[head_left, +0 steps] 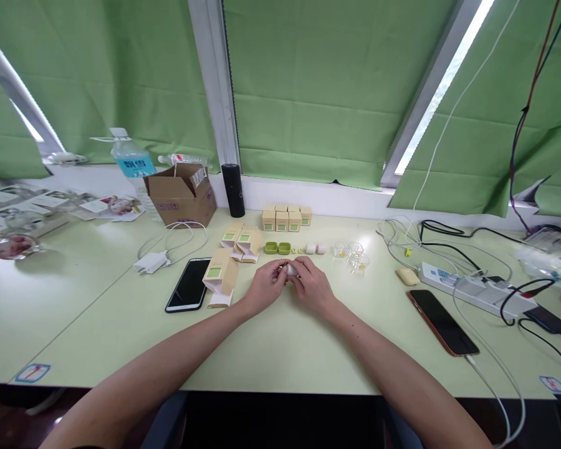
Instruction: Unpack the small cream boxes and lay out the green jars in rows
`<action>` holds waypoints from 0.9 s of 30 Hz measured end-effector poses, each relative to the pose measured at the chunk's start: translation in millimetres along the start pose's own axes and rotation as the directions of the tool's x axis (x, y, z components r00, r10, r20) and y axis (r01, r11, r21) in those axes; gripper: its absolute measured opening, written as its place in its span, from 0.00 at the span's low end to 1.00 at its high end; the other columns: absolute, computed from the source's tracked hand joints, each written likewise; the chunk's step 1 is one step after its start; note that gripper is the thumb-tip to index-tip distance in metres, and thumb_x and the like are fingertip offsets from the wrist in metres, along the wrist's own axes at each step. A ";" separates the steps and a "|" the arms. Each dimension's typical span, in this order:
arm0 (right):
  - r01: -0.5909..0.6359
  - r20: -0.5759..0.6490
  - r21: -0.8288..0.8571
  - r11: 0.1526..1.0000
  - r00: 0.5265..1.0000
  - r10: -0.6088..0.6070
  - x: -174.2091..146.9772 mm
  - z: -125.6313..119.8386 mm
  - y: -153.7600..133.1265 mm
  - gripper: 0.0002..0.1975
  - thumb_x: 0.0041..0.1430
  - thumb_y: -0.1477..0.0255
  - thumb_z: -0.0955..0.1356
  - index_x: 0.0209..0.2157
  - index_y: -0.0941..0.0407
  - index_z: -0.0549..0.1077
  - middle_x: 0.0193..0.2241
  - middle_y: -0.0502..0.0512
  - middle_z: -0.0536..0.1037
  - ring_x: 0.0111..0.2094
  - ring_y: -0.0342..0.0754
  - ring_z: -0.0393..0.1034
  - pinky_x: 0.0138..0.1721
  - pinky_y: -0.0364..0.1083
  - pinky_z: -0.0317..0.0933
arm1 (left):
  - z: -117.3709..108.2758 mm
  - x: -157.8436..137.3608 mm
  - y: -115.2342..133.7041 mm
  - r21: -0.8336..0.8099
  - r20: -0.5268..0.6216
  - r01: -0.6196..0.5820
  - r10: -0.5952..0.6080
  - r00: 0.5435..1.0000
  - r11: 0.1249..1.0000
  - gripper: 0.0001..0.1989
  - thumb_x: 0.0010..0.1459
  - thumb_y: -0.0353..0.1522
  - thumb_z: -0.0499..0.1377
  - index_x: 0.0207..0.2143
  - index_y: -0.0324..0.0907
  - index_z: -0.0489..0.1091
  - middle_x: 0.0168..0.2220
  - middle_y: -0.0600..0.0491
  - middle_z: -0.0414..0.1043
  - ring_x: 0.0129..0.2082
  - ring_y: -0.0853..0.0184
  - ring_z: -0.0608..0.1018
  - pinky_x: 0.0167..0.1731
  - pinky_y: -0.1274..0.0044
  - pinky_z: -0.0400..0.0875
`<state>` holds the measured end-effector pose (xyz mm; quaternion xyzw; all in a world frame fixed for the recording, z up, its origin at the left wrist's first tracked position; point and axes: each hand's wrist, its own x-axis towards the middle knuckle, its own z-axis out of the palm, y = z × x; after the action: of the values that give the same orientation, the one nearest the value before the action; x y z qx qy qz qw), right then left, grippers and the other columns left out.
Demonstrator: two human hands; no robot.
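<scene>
Bare forearms [182, 368] come in closest to me, reaching over the table [285, 362]. From the left I make out a phone [188, 285], open cartons [224, 276], then the left hand [265, 287], its fingertips nearly closed on a small white piece [292, 270] that the right hand [314, 287] pinches from the other side, thumb and fingers bent close. Just beyond them I see green trays [271, 249], two pale pieces [321, 249] and clear cups [340, 251], left to right.
</scene>
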<state>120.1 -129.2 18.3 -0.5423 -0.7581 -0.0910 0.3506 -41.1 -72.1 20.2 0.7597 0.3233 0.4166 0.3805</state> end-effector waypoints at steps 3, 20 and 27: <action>0.005 0.014 -0.059 0.998 1.000 -0.004 1.5 1.8 -2.3 0.17 0.67 0.75 0.62 0.56 0.57 0.68 0.48 0.63 0.75 0.42 0.52 0.74 0.33 0.47 0.70 | 0.2 1.7 0.2 0.059 -0.012 -0.011 0.011 1.000 0.998 0.15 0.66 0.35 0.51 0.47 0.41 0.75 0.41 0.48 0.81 0.37 0.63 0.81 0.37 0.72 0.78; -0.082 -0.026 0.002 0.997 0.996 0.082 4.0 9.0 -4.1 0.16 0.68 0.73 0.61 0.56 0.55 0.66 0.51 0.65 0.73 0.47 0.55 0.74 0.38 0.50 0.73 | -6.1 5.4 3.1 -0.004 0.015 -0.013 0.013 1.000 1.000 0.15 0.66 0.36 0.52 0.49 0.42 0.74 0.43 0.48 0.79 0.37 0.64 0.80 0.39 0.72 0.75; -0.133 -0.026 0.250 0.959 0.989 0.144 1.0 7.0 8.2 0.15 0.67 0.72 0.62 0.54 0.54 0.68 0.51 0.63 0.72 0.49 0.55 0.73 0.45 0.54 0.75 | -12.0 6.0 6.7 0.089 0.103 -0.041 0.032 0.994 0.995 0.20 0.57 0.36 0.63 0.53 0.44 0.72 0.45 0.50 0.77 0.37 0.64 0.75 0.45 0.69 0.72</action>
<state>124.1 -121.6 11.8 -0.5440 -0.7157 0.0172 0.4377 -47.8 -66.9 32.6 0.8023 0.3082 0.3690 0.3538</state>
